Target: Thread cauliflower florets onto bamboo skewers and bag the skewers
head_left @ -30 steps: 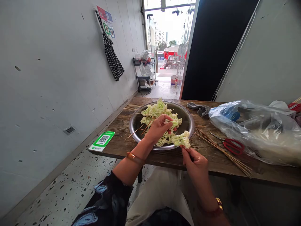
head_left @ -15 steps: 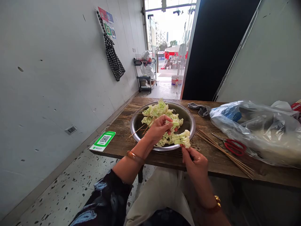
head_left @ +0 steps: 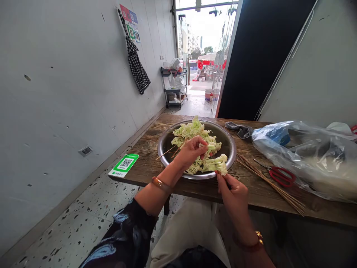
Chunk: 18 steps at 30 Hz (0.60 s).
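Observation:
A wide metal bowl (head_left: 228, 143) on the wooden table holds a heap of pale green-white cauliflower florets (head_left: 192, 129), with several thin wooden skewers sticking out toward the left. Over the bowl, my left hand (head_left: 193, 152) is closed on a small cauliflower piece (head_left: 211, 148), pinched between thumb and fingers. At the bowl's near right rim, my right hand (head_left: 233, 190) pinches the head end of a longer cauliflower floret (head_left: 214, 163), whose stem points left under my left hand. Whether a skewer is also between my right fingers, I cannot tell.
Right of the bowl lie loose bamboo skewers (head_left: 272, 186), red-handled scissors (head_left: 282, 176) and a large clear plastic bag (head_left: 312, 149). A grey cloth (head_left: 239, 130) rests behind them. A green QR-code card (head_left: 124, 165) lies at the table's left end. Beyond stands a cart (head_left: 175, 89).
The whole view has shifted slightly, so things appear a little further right. Both hands keep their grips on the cauliflower in nearly the same pose.

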Motion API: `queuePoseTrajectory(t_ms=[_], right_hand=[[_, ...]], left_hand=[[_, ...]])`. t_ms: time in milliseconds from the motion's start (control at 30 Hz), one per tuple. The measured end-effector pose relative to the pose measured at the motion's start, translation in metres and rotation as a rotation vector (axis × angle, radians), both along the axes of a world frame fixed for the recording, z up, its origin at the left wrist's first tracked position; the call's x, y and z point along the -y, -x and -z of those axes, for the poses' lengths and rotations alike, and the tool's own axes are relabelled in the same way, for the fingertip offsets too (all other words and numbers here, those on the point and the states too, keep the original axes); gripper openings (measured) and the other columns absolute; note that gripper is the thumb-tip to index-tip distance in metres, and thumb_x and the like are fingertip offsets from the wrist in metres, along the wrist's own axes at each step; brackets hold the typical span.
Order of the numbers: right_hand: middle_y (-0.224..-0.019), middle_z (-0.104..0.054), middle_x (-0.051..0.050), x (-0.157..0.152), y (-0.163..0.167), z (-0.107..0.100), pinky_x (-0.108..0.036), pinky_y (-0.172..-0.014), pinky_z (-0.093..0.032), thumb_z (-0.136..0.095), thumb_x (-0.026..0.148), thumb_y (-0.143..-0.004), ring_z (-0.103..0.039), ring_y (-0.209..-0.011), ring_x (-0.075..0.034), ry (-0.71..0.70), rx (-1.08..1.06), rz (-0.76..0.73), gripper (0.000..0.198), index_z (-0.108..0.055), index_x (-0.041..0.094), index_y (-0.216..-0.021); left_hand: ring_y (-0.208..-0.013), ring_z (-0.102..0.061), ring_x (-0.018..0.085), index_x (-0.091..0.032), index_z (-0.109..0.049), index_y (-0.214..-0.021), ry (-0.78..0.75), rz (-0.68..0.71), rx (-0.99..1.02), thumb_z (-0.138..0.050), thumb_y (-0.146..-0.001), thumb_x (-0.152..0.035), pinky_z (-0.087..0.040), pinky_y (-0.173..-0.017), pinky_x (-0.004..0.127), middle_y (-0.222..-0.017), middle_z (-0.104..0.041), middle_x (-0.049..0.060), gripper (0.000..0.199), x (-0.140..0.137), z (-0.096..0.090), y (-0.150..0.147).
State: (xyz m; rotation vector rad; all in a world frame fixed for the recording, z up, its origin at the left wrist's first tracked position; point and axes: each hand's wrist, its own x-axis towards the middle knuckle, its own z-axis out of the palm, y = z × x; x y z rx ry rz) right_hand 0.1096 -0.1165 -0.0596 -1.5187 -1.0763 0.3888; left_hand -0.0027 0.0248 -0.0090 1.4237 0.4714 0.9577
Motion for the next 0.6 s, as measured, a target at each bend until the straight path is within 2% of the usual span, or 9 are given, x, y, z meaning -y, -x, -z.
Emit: queuePoseTrajectory(t_ms=[600], right_hand=[[-0.047, -0.044, 0.005, -0.0073, 0.0064, 0.0002, -0.023, -0.050, -0.031, -0.056, 0.047, -0.086, -0.040, -0.049, -0.010, 0.008, -0.027, 0.001, 0.045, -0.050, 0.019, -0.052]], left_hand=[[-0.051, -0.044, 0.004, -0.015, -0.054, -0.077, -0.059, -0.029, -0.059, -0.074, -0.071, -0.032, -0.032, -0.049, 0.018, -0.064, -0.051, -0.005, 0.027, -0.0053, 0.0005, 0.0037]])
